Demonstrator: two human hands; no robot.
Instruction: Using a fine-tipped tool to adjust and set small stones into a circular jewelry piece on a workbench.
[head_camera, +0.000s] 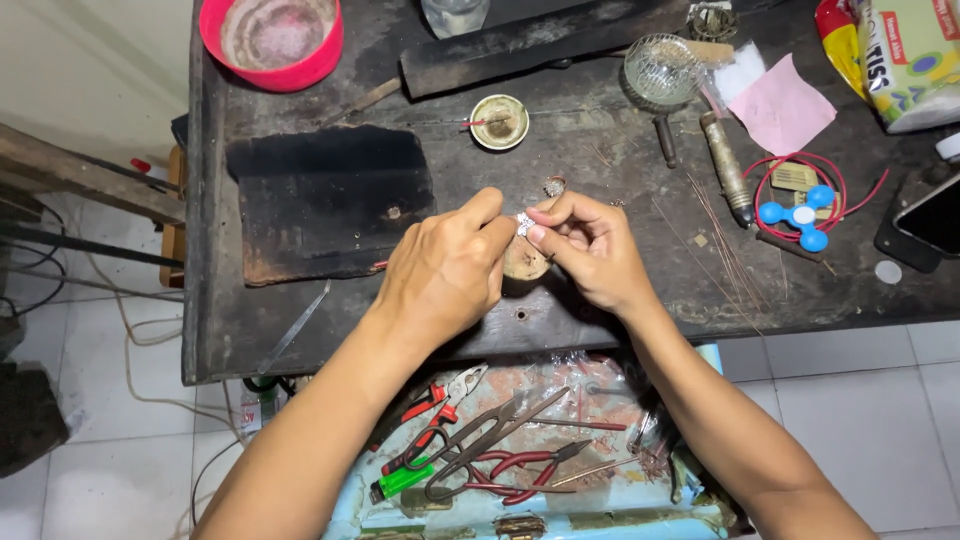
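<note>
Silvery, glinting small metal piece (524, 224) sits pinched between left hand (447, 272) and right hand (590, 248), above one round wooden peg (524, 262) on the scorched dark bench (600, 290).

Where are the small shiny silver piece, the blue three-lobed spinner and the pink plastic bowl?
small shiny silver piece (524, 225), head view, its middle
blue three-lobed spinner (801, 214), head view, white hub
pink plastic bowl (325, 52), head view, right rim
</note>
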